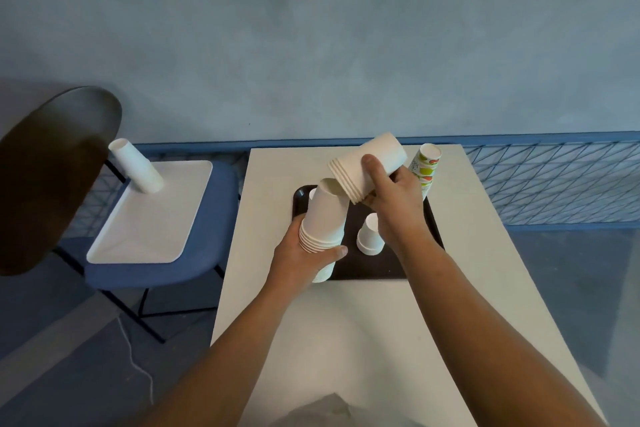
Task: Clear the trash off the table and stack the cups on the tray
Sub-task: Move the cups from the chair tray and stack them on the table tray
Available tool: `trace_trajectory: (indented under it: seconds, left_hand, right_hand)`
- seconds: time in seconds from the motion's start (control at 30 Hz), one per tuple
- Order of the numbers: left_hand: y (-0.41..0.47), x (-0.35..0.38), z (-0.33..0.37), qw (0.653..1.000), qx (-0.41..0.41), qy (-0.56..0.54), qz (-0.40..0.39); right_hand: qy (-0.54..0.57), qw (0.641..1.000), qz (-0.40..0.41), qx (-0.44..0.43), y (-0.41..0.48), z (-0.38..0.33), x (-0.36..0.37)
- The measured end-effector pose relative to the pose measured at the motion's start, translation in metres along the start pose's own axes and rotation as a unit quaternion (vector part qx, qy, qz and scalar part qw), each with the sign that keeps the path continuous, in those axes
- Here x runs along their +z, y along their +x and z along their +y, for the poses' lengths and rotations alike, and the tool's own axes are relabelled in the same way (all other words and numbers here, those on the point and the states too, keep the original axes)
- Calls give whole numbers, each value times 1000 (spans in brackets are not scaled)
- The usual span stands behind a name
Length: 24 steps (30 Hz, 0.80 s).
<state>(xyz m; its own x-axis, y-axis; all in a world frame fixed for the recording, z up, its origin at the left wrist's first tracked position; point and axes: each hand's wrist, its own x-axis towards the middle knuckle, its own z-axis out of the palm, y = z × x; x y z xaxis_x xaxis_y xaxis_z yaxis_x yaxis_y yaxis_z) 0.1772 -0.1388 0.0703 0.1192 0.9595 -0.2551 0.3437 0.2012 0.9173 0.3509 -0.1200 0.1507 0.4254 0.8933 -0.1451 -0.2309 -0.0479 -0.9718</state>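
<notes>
Two stacks of white cups are occupying both hands at the centre of the frame. I am watching the left hand (304, 253) gripping an upside-down stack (323, 215) at the left edge of the dark tray (388, 267), while the right hand (394, 198) is clasping a tilted stack (370, 166) just above it. One small cup (370, 236) is sitting upside down on the tray, and a patterned stack (426, 166) is rising behind the right hand.

Single head view: looks forward-down, close over table (467, 253), wall beyond.
</notes>
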Motion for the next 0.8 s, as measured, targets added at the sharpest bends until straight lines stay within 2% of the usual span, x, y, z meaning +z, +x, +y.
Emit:
trace_trajectory:
  seconds: [0.23,0.47,0.57,0.63,0.8]
  left_hand:
    - [3,47,10,998,-25,-19,45]
    - [1,59,6,995,-32,-42,84]
    - [1,56,2,994,-36,-41,98]
    - [2,53,1,993,-37,-33,104]
    - [9,41,-2,994,-40,-26,103]
  right_hand:
    - [165,979,-29,116,37,1,-50]
    - [162,972,11,172,67,24,-92]
    - [125,974,39,184,81,41,-104]
    - [76,983,48,163,87,52,-108]
    - [-141,985,63,81,100,82,-110]
